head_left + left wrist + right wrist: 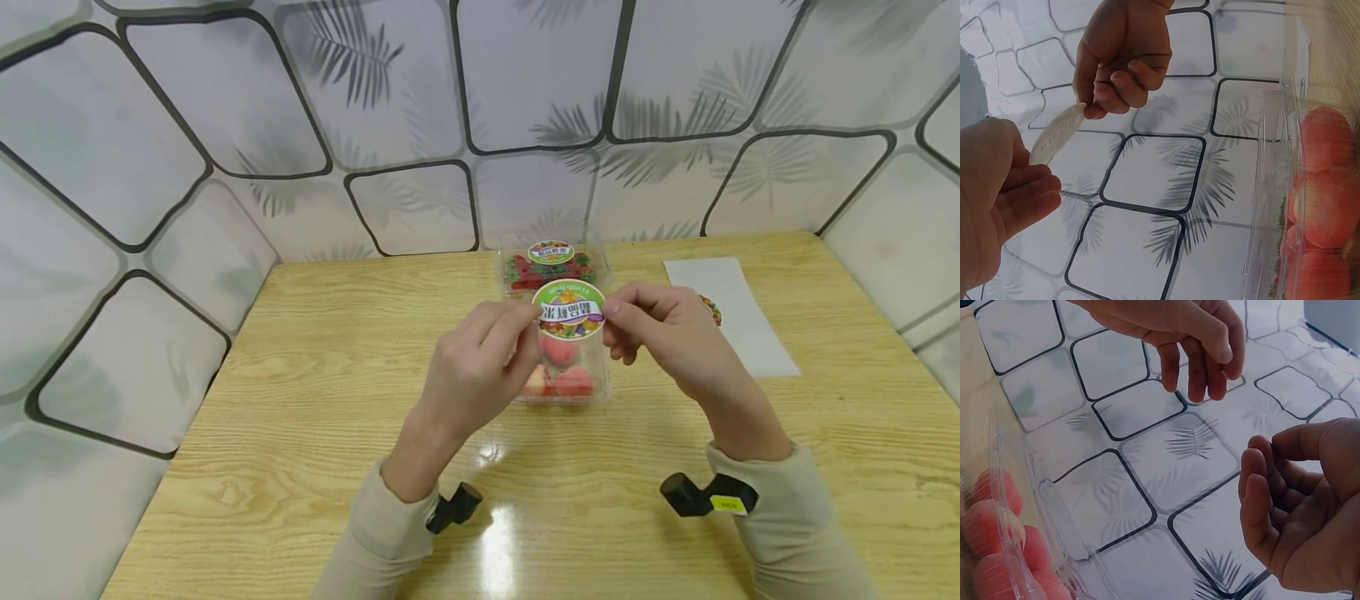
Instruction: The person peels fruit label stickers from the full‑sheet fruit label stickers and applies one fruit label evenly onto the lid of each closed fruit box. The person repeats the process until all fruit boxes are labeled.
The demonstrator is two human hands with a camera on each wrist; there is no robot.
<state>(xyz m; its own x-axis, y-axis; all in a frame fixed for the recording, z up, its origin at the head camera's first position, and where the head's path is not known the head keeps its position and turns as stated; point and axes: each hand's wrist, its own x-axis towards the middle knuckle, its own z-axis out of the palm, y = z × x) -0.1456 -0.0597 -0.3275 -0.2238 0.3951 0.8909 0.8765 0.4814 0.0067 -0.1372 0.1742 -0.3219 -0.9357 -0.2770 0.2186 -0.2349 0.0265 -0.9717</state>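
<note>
Between my two hands is a round fruit label sticker (567,309), green at the top with a pale banner across its middle. My left hand (483,354) pinches its left edge, and my right hand (671,333) pinches the right edge between thumb and finger. In the left wrist view the sticker (1057,133) shows its pale back, held up between both hands. Just below and behind the hands stands a clear plastic box of pink peaches (1329,150), partly hidden by the left hand and the sticker. The right wrist view also shows the peaches (997,525).
Behind the peaches sits another clear box (513,243) with red and green fruit, a similar label (551,252) on its lid. To the right, a white sheet (750,333) bears another round label, partly hidden by the right hand. A patterned wall covering (540,83) borders the wooden table (315,375).
</note>
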